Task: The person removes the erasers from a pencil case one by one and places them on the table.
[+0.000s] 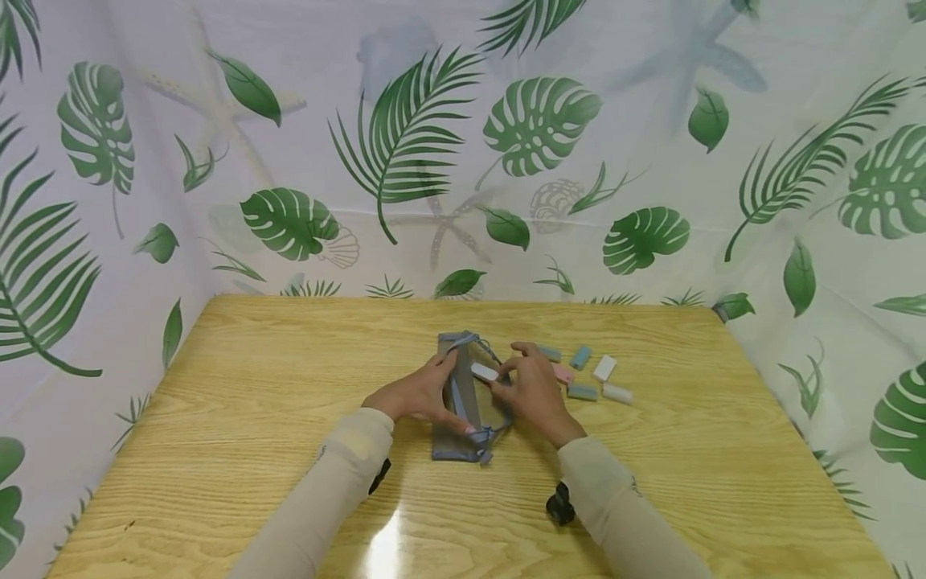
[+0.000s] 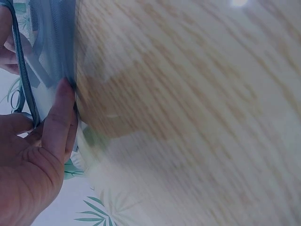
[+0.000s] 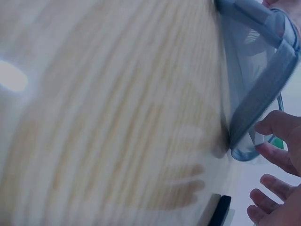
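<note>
A see-through grey-blue zipper pouch [image 1: 448, 445] lies on the wooden table, its zipped mouth spread apart. My left hand [image 1: 419, 392] grips it, thumb near the closer end and fingers at the farther end. In the left wrist view the fingertips press on the side of the pouch [image 2: 54, 42]. Between thumb and forefinger, my right hand [image 1: 537, 394] pinches a small white block [image 1: 484, 371] at the opening. From the right wrist, the block shows partly behind the raised zipper edge of the pouch [image 3: 256, 106], and the other fingers are loosely bent.
Right of the right hand lie several small blocks: a pink block [image 1: 562, 373], a blue block [image 1: 581, 357], a grey-green block [image 1: 582, 392], a white block [image 1: 604, 368] and a white rounded piece [image 1: 617, 393]. A leaf-print cloth [image 1: 434, 241] hangs behind the table [image 1: 289, 362].
</note>
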The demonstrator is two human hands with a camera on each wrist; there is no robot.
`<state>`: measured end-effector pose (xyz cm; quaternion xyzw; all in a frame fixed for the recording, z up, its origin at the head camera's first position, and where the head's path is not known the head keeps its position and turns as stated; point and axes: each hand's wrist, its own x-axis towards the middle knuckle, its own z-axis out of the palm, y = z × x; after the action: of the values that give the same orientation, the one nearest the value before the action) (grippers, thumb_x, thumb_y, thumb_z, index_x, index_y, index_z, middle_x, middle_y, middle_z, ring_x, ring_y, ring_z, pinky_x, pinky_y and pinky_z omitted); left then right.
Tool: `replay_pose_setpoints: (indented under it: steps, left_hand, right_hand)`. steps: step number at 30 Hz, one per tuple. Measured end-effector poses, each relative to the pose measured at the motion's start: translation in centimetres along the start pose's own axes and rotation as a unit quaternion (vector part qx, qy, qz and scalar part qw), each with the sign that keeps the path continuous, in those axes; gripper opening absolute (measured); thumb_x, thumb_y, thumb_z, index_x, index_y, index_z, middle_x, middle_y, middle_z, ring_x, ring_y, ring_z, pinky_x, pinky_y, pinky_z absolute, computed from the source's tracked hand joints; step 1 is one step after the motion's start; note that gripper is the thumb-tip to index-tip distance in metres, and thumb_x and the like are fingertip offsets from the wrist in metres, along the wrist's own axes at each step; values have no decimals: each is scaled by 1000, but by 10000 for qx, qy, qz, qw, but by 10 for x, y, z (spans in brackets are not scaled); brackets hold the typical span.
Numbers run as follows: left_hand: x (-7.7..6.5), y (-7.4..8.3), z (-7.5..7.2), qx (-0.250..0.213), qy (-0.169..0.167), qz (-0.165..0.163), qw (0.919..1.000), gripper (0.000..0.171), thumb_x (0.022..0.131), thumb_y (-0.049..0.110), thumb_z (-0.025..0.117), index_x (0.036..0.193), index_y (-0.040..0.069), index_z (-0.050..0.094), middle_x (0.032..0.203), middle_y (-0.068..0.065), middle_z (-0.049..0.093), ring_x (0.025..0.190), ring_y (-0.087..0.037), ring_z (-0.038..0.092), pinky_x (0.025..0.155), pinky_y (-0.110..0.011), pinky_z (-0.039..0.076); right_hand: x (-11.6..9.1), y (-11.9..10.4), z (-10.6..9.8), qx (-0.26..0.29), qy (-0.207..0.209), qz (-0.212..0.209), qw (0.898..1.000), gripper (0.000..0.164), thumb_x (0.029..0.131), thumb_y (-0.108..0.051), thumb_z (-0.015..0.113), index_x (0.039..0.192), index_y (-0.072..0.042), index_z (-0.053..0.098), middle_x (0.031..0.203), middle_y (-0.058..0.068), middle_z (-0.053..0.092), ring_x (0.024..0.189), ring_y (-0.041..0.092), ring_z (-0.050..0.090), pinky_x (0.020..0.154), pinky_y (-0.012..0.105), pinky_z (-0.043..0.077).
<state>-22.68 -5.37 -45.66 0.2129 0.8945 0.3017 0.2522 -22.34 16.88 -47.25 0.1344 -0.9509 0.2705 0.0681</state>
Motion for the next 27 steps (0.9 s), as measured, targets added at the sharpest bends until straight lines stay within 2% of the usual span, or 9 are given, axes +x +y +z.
replay_pose_setpoints:
  steps: [7,13,19,25,27]
  left_hand:
    - [0,2,0,-91,-14,32,10000,128,78,49,87,164,8,0,168,-20,3,153,-36,15,117,-53,30]
    - [0,1,0,-115,10,144,9998,129,77,48,87,164,6,1,167,-21,4,153,-37,15,117,-52,31]
    - [0,1,-1,-110,3,225,9997,128,78,46,87,163,5,1,167,-23,3,153,-37,13,117,-53,30]
    - [0,1,-1,-90,-35,196,9998,128,78,45,87,163,6,1,167,-22,2,153,-37,12,117,-52,29]
    - [1,1,-1,-68,-20,212,9997,128,78,46,87,163,5,1,167,-23,3,153,-37,13,117,-53,29]
  right_hand:
    - [-7,6,-15,252,-57,30,9997,16,83,-16,83,90,-2,79,142,25,53,131,46,47,100,63,44]
    - [-12,12,-28,451,-18,-144,9989,15,84,-14,78,92,-1,79,142,28,51,131,50,44,98,63,45]
    - [-16,21,-40,557,-32,-169,9983,17,87,-14,81,95,1,78,143,29,47,124,48,53,92,57,52]
    - [-20,36,-54,473,80,-74,9988,16,87,-14,78,93,1,78,142,28,50,131,48,45,100,65,42]
    - [-22,41,-58,438,154,-100,9989,16,86,-13,78,92,2,78,140,29,51,131,47,45,100,65,42]
